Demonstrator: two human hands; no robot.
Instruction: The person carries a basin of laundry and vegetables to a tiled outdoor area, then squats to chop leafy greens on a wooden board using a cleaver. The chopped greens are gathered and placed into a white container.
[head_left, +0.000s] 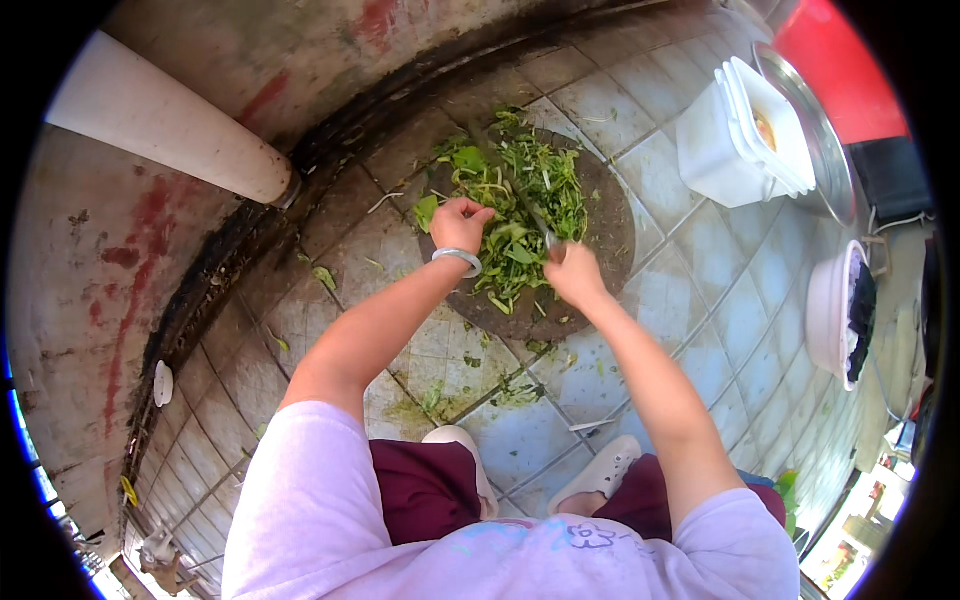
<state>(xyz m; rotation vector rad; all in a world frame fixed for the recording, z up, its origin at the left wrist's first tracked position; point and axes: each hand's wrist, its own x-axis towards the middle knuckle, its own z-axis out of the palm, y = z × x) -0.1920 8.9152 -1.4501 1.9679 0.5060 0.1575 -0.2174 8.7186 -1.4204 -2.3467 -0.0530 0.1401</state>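
A heap of chopped leafy greens (517, 259) covers much of a round, dark chopping board (611, 262) on the tiled floor. My right hand (576, 276) grips the handle of a knife (541, 221), whose blade reaches away from me into the greens and is blurred in part. At the heap's left edge is my left hand (459, 223), fingers curled and thumb close to the forefinger; whether it pinches any leaf is hidden. A pale bangle (466, 259) circles that wrist. Larger uncut leaves (469, 159) lie toward the board's far side.
White plastic bins (712, 146), nested together, stand at the right by a metal basin (840, 169). Nearer is a pale tub (825, 315) with dark cloth. A white pipe (180, 120) runs along the stained wall (82, 262). Leaf scraps (517, 394) litter the tiles before my shoes (607, 469).
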